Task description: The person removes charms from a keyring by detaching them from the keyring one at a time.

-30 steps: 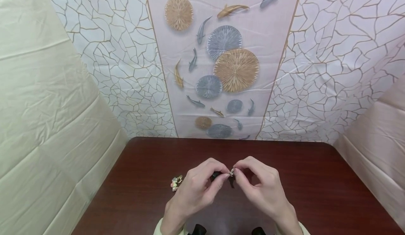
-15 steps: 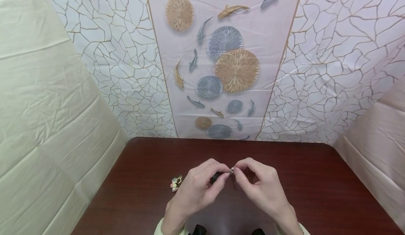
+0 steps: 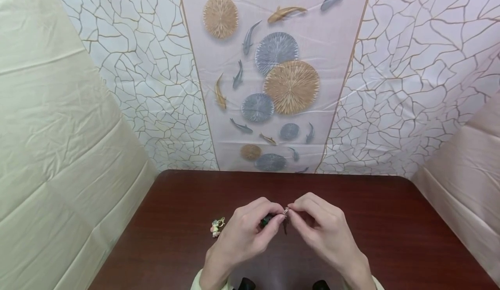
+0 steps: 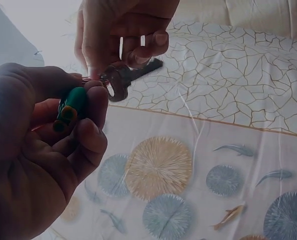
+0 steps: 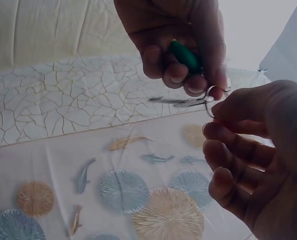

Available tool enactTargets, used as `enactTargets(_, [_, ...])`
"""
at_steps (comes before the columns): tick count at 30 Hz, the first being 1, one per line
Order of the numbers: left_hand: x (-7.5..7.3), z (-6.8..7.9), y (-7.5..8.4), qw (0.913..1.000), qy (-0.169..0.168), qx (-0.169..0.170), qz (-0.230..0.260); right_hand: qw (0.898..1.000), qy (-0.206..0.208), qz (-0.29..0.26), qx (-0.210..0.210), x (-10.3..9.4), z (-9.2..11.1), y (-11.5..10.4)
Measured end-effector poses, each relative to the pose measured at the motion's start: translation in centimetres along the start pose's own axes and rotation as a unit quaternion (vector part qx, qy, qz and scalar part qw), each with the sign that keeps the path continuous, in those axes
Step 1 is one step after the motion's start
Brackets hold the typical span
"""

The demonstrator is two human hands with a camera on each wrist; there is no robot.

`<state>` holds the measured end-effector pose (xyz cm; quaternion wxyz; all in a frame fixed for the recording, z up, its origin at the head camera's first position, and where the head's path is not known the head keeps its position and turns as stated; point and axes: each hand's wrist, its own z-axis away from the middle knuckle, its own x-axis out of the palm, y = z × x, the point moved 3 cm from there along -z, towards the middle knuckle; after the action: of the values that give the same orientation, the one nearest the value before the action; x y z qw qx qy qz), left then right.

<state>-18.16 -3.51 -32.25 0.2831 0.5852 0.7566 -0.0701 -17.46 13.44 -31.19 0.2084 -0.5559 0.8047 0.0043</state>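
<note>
Both hands meet in front of the body, close above the table. My left hand (image 3: 246, 231) pinches metal fittings between thumb and index finger, with a small green charm (image 4: 74, 102) tucked in its fingers; two orange round ends show on it. My right hand (image 3: 326, 227) pinches a thin metal key ring (image 5: 209, 102) between thumb and index finger, its other fingers loosely bent. From the ring hangs a key (image 5: 178, 102), which looks dark in the left wrist view. Fingertips hide where the ring and the charm's fittings meet.
A pastel charm (image 3: 215, 228) with a gold clasp lies on the dark red table (image 3: 175, 255), left of the left hand. Patterned cloth (image 3: 289, 129) hangs behind the table, and plain cloth (image 3: 66, 151) closes the sides. Black wrist devices (image 3: 247, 284) show at the bottom edge.
Both hands stay in nearly the same place. The key below the ring swings and turns, the right fingertips shift slightly on the ring, and more of the green charm shows in the left hand.
</note>
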Motion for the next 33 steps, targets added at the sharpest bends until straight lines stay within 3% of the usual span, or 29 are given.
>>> enactTargets(5, [0.0, -0.1, 0.1, 0.9999, 0.006, 0.003, 0.012, 0.999, 0.006, -0.033, 0.009, 0.1, 0.0, 0.0])
enactTargets(10, [0.1, -0.2, 0.0, 0.9998, 0.006, 0.005, 0.019, 0.996, -0.008, -0.064, 0.056, 0.2, 0.5, 0.6])
enactTargets(15, [0.2, -0.2, 0.0, 0.9999, 0.004, 0.004, 0.013, 0.993, -0.045, -0.031, 0.108, 0.3, 1.0, 1.1])
enactTargets(18, [0.2, -0.1, 0.0, 1.0, 0.002, -0.004, 0.009, 0.995, -0.048, 0.0, 0.085, 0.4, 0.9, 1.1])
enactTargets(26, [0.1, 0.0, -0.2, 0.9999, 0.001, -0.01, -0.004, 1.0, -0.003, 0.029, -0.012, 0.5, 0.5, 0.9])
enactTargets(33, [0.1, -0.1, -0.1, 0.9998, -0.001, -0.011, 0.018, 1.0, -0.004, -0.015, 0.011, 0.3, 0.5, 0.8])
